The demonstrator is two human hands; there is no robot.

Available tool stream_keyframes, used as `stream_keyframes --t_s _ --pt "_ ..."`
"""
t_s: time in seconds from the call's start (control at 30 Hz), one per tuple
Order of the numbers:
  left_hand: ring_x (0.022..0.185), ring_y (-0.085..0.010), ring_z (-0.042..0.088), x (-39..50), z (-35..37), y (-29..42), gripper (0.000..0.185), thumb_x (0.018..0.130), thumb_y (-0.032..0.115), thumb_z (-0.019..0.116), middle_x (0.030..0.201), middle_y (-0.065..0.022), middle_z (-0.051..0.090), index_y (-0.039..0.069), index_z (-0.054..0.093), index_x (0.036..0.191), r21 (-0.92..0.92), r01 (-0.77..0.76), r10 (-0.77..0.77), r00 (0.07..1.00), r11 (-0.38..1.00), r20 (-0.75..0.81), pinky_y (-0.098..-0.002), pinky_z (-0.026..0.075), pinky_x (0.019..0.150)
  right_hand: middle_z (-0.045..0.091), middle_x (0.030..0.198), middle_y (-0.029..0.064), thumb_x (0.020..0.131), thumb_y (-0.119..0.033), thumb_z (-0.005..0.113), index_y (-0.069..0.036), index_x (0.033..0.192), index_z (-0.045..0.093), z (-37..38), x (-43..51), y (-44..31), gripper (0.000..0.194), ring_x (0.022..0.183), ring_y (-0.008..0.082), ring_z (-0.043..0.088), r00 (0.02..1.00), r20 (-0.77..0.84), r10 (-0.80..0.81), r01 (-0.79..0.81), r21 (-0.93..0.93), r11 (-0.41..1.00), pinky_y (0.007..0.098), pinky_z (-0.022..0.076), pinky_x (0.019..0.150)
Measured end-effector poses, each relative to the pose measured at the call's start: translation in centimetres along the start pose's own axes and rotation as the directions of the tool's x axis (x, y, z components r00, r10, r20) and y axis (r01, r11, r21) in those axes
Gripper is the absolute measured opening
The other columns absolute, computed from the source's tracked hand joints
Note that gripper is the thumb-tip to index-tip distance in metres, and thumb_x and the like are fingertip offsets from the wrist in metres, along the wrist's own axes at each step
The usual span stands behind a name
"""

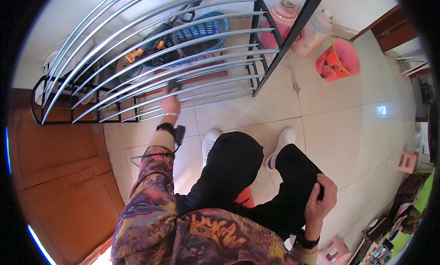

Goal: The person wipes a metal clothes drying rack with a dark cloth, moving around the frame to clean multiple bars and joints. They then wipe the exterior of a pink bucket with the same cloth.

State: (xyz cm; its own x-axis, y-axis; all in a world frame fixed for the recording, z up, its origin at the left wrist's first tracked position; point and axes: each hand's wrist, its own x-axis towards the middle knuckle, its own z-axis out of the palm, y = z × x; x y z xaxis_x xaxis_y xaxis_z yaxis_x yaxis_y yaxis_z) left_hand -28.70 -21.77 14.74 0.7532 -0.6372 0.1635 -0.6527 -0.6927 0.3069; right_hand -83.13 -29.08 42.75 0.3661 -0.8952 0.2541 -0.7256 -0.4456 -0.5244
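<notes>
My left hand (170, 102) reaches forward to the lower bars of a metal rack (220, 80) with silver rods and black end frames. In its fingers is a small dark thing (174, 84), blurred, perhaps a cloth or sponge, against the rods. My right hand (320, 200) rests on my right knee, on the black trousers (295, 172); it holds nothing, thumb apart from the fingers. The rack slants across the upper left of the view.
Behind the rods stands a blue plastic basket (197, 33) with orange-and-black tools (134, 55) by it. Two thermos flasks (280, 17) and a red floral bin (325, 64) stand at right. A brown wooden door (58, 155) is at left, pink stools (407, 162) at far right.
</notes>
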Motion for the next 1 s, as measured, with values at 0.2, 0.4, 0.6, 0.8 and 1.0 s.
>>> stream_keyframes --t_s 0.2,0.4,0.6,0.8,1.0 --pt "0.093 -0.0346 0.066 -11.9 -3.7 -12.0 0.040 0.078 0.017 0.061 0.100 -0.0187 0.069 0.007 0.068 0.116 -0.323 0.529 -0.514 0.847 0.785 0.137 -0.0392 0.051 0.086 0.067 0.094 0.0142 0.081 0.000 0.064 -0.003 0.094 0.064 0.7 -0.1 -0.6 0.014 0.089 0.0331 0.063 0.994 -0.040 -0.104 0.103 -0.032 0.994 0.0398 0.0485 0.081" --pt "0.087 -0.0251 0.066 -14.6 -6.3 -11.0 0.037 0.078 0.014 0.064 0.097 -0.0118 0.068 -0.005 0.065 0.110 -0.721 0.614 -0.495 0.758 0.321 0.425 -0.0341 0.052 0.080 0.067 0.090 0.0133 0.082 -0.003 0.065 -0.005 0.092 0.065 0.9 -0.1 -1.6 0.011 0.085 0.0321 0.063 0.984 -0.081 -0.161 0.159 -0.033 0.987 0.0403 0.0489 0.077" --pt "0.080 -0.0198 0.065 -9.5 -18.6 3.8 0.029 0.076 0.001 0.063 0.094 -0.0092 0.066 0.000 0.060 0.104 -0.875 0.418 -0.049 0.896 -0.245 0.441 -0.0331 0.053 0.079 0.069 0.097 0.0111 0.087 -0.001 0.060 -0.001 0.101 0.065 0.9 -1.1 -5.5 0.014 0.092 0.0235 0.066 0.992 -0.064 -0.109 0.126 0.413 0.902 0.0341 0.0517 0.081" --pt "0.094 -0.0197 0.064 -15.7 -27.4 19.5 0.045 0.073 -0.005 0.061 0.105 -0.0075 0.066 0.002 0.058 0.117 -0.818 0.556 0.453 0.774 -0.149 0.444 -0.0304 0.051 0.083 0.057 0.131 0.0122 0.096 -0.030 0.062 0.002 0.137 0.045 2.8 -1.8 -11.6 0.054 0.119 0.0178 0.054 0.946 0.301 -0.117 -0.301 0.953 0.018 0.0329 0.0410 0.102" --pt "0.107 -0.0137 0.055 -20.0 -27.0 26.2 0.077 0.074 -0.008 0.061 0.123 -0.0026 0.057 0.005 0.037 0.146 -0.860 0.485 0.682 0.576 0.158 0.450 -0.0278 0.045 0.093 0.064 0.115 0.0070 0.093 -0.026 0.066 0.001 0.123 0.056 3.3 -1.5 -9.7 0.041 0.102 0.0177 0.063 0.860 0.510 0.007 -0.493 0.835 -0.246 0.0326 0.0508 0.090"
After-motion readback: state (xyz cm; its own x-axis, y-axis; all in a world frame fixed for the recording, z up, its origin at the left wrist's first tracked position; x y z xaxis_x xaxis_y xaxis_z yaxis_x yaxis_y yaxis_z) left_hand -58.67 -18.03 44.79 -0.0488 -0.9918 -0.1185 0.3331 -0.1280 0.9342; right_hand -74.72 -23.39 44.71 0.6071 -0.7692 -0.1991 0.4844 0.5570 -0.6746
